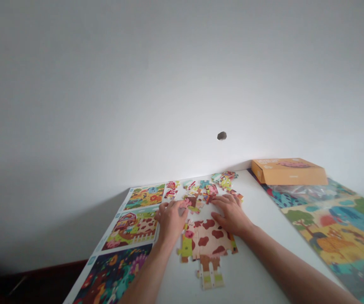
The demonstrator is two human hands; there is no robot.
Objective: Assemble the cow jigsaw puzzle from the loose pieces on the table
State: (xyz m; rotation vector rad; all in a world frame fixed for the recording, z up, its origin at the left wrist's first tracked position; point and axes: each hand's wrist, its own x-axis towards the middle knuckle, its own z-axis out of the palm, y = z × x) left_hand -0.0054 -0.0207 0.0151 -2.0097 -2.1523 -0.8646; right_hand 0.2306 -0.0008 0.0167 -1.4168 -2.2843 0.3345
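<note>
A partly joined jigsaw showing a brown-spotted cow [207,245] lies on the white table [257,253]. My left hand [170,218] rests at its upper left edge, fingers curled over a small piece that I cannot make out clearly. Beside it, my right hand [231,212] lies flat on the cow puzzle's upper right, fingers stretched toward the loose pieces. Several loose coloured pieces [207,188] are scattered just beyond both hands.
A printed sheet of reference pictures [131,228] lies at the left. At the right is a large finished colourful puzzle [336,228], with an orange box [289,171] at its far end. A plain white wall stands behind the table, with a small dark mark [221,135].
</note>
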